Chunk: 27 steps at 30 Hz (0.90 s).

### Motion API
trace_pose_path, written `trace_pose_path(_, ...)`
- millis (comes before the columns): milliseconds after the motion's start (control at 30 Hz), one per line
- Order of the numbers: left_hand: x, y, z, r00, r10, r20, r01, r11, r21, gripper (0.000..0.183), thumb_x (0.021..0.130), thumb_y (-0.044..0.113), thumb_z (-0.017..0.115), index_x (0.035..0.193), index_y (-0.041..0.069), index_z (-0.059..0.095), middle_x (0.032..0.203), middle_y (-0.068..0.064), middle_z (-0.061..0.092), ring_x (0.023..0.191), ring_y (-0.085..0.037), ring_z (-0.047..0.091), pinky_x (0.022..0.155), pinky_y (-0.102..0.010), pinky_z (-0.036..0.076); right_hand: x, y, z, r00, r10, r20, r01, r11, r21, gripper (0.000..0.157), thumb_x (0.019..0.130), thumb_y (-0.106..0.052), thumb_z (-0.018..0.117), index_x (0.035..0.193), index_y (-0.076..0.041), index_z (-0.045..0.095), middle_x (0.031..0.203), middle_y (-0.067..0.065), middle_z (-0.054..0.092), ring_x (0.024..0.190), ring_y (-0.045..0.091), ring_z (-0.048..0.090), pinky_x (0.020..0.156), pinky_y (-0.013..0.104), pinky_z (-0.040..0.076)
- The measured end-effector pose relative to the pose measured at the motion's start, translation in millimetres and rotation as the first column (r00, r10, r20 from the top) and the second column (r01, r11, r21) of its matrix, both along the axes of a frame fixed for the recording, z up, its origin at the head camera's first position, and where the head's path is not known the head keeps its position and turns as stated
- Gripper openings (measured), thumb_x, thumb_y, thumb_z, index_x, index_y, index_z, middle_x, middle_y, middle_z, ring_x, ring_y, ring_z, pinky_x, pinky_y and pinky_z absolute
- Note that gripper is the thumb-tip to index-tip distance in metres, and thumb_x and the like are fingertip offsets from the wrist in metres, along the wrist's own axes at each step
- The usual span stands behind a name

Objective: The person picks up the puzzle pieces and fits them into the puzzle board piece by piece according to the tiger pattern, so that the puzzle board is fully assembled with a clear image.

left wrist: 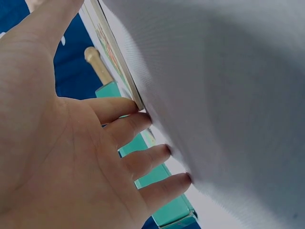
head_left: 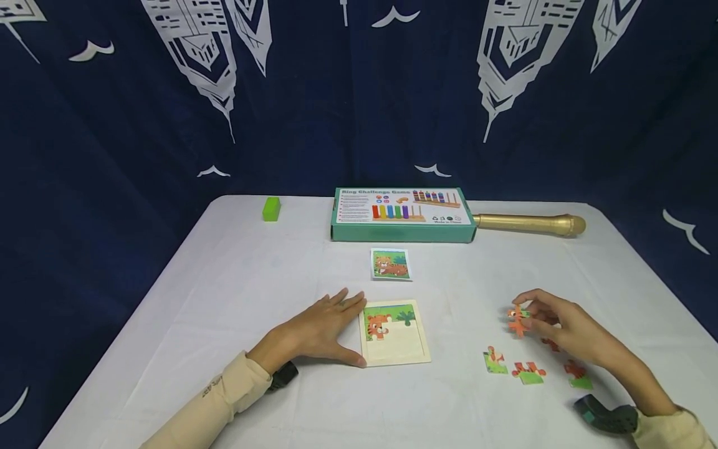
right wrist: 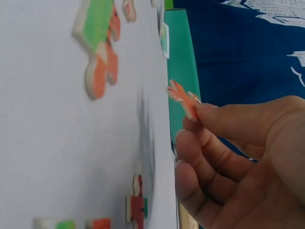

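My right hand [head_left: 569, 324] pinches an orange puzzle piece [head_left: 517, 321] between thumb and fingertips, lifted over the table; the right wrist view shows the same puzzle piece [right wrist: 184, 99] up close. My left hand [head_left: 322, 327] lies spread at the left side of the wooden puzzle board [head_left: 392, 360], thumb at the near corner and index finger at the far one. Part of a tiger picture and green scenery fills the board's upper and left area. Below the right hand lie several loose pieces, among them a tiger-and-grass piece [head_left: 528, 373] and another piece [head_left: 495, 360].
A small tiger picture card [head_left: 391, 265] lies beyond the board. Behind it stands a green-sided Ring Challenge Game box [head_left: 404, 233], with a gold stick [head_left: 527, 224] reaching out to its right. A green block [head_left: 272, 209] sits at the far left of the white-covered table [head_left: 224, 268].
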<state>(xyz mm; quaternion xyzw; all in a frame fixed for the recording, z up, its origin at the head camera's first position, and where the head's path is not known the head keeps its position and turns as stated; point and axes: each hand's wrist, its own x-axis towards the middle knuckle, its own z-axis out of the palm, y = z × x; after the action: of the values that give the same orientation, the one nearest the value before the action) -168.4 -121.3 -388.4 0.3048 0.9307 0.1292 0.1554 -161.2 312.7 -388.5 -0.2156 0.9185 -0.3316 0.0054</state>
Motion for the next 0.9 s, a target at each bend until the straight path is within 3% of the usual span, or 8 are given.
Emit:
trace_pose_path(200,-0.1,0,0.1,1.000,-0.002,0.001,0.002,1.000,0.000,0.108,0.072,0.068,0.069,0.153,0.011,0.024,0.160,0.000,0.018,0.148,-0.027,0.009,0.118,-0.049,0.015,-4.5,-4,5.2,0.999,0.007,-0.034,-0.008,1.000,-0.030,0.033,0.089,-0.002,0.065,0.120,-0.006,0.057,0.088,0.004,0.062,0.074,0.005,0.059,0.056,0.023,0.046)
trace_pose_path(567,0.3,0,0.2,1.000,-0.002,0.000,0.002,1.000,-0.002,0.108,0.072,0.068,0.069,0.153,0.011,0.025,0.160,0.000,0.018,0.148,-0.027,0.009,0.118,-0.048,0.015,-13.8,-25,12.0,0.997,-0.001,0.080,0.015,0.984,-0.175,0.020,0.089,-0.005,0.067,0.106,0.001,0.057,0.082,0.002,0.071,0.072,0.011,0.067,0.061,0.025,0.053)
trace_pose_path(900,-0.3,0,0.0,1.000,0.000,0.000,0.000,1.000,-0.003,0.108,0.072,0.068,0.069,0.153,0.012,0.025,0.160,0.001,0.017,0.148,-0.026,0.008,0.118,-0.048,0.015,-27.5,-54,15.5,0.988,0.058,0.142,-0.020,0.968,-0.251,0.019,0.092,-0.012,0.063,0.106,0.000,0.058,0.083,0.005,0.073,0.077,0.015,0.069,0.070,0.027,0.056)
